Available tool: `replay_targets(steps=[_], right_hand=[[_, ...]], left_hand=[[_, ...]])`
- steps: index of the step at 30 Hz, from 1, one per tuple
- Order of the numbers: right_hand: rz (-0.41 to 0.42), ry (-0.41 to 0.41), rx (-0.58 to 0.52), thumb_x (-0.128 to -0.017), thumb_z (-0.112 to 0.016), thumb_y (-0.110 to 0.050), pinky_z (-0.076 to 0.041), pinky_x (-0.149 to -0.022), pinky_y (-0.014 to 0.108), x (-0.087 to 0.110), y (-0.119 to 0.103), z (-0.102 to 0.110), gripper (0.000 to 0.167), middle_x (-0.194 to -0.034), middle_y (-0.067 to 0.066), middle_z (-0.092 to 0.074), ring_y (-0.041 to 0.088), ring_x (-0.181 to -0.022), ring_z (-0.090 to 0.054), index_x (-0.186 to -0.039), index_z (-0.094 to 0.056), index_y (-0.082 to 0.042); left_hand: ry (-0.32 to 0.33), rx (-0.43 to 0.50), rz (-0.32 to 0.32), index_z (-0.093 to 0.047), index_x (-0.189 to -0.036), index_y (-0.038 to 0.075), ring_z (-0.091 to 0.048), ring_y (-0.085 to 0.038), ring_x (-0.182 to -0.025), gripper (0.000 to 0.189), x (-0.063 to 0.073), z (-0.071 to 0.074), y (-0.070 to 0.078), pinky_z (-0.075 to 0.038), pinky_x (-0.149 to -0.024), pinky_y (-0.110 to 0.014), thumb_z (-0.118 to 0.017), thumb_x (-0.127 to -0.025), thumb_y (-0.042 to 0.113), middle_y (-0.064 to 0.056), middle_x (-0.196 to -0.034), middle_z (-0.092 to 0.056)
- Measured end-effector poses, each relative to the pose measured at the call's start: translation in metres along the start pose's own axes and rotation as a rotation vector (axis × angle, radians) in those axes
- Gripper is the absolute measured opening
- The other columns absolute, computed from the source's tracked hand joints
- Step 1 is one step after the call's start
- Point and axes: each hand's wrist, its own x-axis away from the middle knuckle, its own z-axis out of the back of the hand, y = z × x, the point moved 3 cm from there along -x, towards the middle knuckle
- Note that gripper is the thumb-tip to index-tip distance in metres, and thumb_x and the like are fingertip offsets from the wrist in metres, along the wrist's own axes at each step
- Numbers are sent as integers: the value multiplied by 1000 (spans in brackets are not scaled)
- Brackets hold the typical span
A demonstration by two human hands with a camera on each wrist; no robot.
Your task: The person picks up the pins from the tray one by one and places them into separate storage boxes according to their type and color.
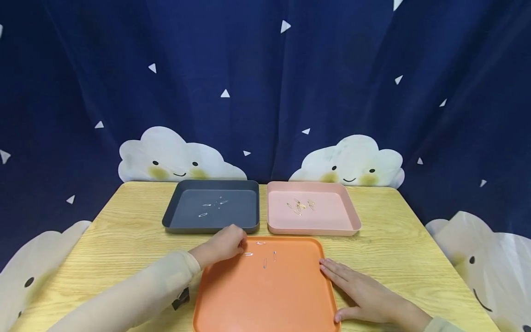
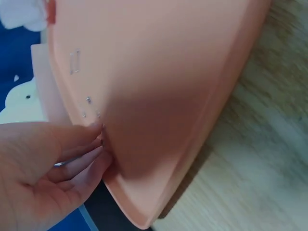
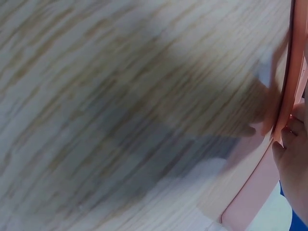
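Note:
My left hand [image 1: 226, 242] is at the far left corner of the orange tray [image 1: 265, 302]. In the left wrist view, its thumb and fingertips pinch a small silver safety pin [image 2: 102, 129], mostly hidden by the fingers. Several silver safety pins [image 1: 265, 263] lie near the tray's far side, one of them close to the fingertips. With fingers extended, my right hand [image 1: 365, 293] rests against the tray's right rim. Behind stand a dark grey tray [image 1: 186, 223] with a few silver safety pins [image 1: 203, 215] and a pink tray [image 1: 327, 221] with several gold safety pins [image 1: 298, 207].
A light wooden table [image 1: 386, 240] carries the three trays. The grey and pink trays stand side by side at its far edge, just beyond the orange one. A dark blue curtain [image 1: 265, 92] with clouds and white triangles hangs behind and at both sides.

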Motion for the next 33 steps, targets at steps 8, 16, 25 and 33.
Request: replay_targets(steps=[8,16,25,33], right_hand=[[19,9,-14,-78,-59,-67,-13,-114,6,-1,1,-1,97,-156,7,-35,24,-139,-42,-152,-29,-11],[18,5,-15,-79,-57,-68,0,-113,1,-2,0,0,96,-156,9,-36,21,-141,-39,-152,-29,-11],[12,15,-5,-77,-57,-69,-25,-116,13,-2,0,-1,98,-155,8,-37,23,-140,-42,-151,-30,-11],[16,33,12,-76,-58,-70,-50,-99,39,-2,-1,0,99,-154,9,-38,26,-137,-46,-150,-32,-10]], left_hand=[[32,-67,27,-61,-62,8,-40,-7,-55,21,3,-4,-1,-32,-48,-18,-64,-68,-11,6,-55,-49],[8,46,161,-66,-69,5,-56,-12,-64,15,2,-2,-2,-46,-56,-22,-76,-68,-6,-2,-67,-65],[-54,72,175,-66,-68,3,-57,-14,-63,13,2,-3,0,-48,-56,-21,-65,-72,-9,-4,-65,-64],[-78,108,112,-61,-66,4,-42,-8,-59,12,5,-8,0,-38,-55,-19,-58,-71,-6,-1,-62,-57]])
